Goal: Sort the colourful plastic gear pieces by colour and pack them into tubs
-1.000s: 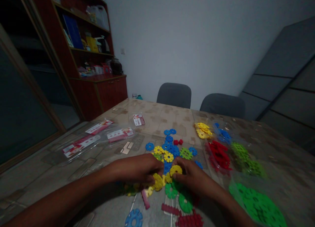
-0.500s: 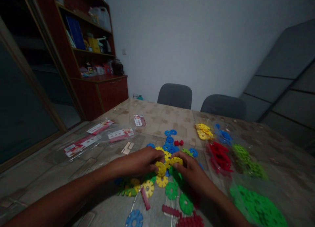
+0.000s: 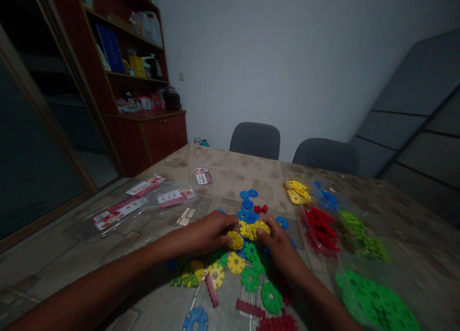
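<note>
- Table [image 3: 230,177]: 1, tan, patterned; all pcs below on or over it.
- Green pcs [image 3: 375,295]: 1 heap, near R, clear pkg.
- L hand [image 3: 214,233]: 1, ctr; we see it pinching yellow disc [image 3: 235,240].
- R hand [image 3: 278,242]: 1, just R of L hand; grasping yellow cluster [image 3: 248,230].
- Red pcs [image 3: 319,230]: 1 heap, R, far of green.
- Yellow cluster: betw. hands; we can't tell if joined to yellow disc.
- Blue disc [image 3: 196,314]: 1, near, flat.

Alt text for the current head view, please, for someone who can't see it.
The left hand and right hand hold yellow notched discs close together at a table scattered with coloured plastic pieces. Colour-sorted piles lie at right; two grey chairs stand beyond.
</note>
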### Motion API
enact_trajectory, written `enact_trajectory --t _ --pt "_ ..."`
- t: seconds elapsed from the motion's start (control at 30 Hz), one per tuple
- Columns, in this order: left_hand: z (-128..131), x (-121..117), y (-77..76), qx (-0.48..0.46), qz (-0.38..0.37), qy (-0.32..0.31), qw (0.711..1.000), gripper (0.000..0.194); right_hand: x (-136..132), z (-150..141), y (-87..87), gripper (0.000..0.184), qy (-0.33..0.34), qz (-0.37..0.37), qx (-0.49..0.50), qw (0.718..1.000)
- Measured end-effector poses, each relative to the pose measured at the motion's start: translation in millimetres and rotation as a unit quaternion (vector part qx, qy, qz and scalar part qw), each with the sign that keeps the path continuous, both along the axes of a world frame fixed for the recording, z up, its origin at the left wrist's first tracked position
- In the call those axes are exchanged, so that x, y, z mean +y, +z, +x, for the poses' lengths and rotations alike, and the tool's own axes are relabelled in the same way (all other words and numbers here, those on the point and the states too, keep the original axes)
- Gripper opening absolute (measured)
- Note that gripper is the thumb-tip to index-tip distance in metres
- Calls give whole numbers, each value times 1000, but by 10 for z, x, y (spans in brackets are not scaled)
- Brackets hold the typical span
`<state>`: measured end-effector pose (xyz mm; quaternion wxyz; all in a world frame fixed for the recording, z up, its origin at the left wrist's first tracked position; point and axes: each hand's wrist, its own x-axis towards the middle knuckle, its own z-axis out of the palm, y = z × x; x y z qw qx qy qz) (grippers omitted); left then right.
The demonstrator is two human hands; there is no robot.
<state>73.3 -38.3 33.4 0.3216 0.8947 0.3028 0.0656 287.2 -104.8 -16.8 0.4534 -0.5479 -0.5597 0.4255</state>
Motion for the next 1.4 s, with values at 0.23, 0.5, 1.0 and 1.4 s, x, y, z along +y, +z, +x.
enact_trajectory --t 0.23,0.5,1.0,1.4 --pt "61 0 -126 -118 -108 55 986 15 -65 -159 -31 33 33 -43 74 996" --pt "125 -48 -227 -145 -111 82 980 26 -121 -189 -7 25 53 16 40 998" --pt "55 77 -15 -221 -47 56 972 15 85 801 801 30 -158 52 -235 958" --pt "15 183 -72 -213 -28 69 974 17 1109 1818 701 34 -252 -83 -301 916"
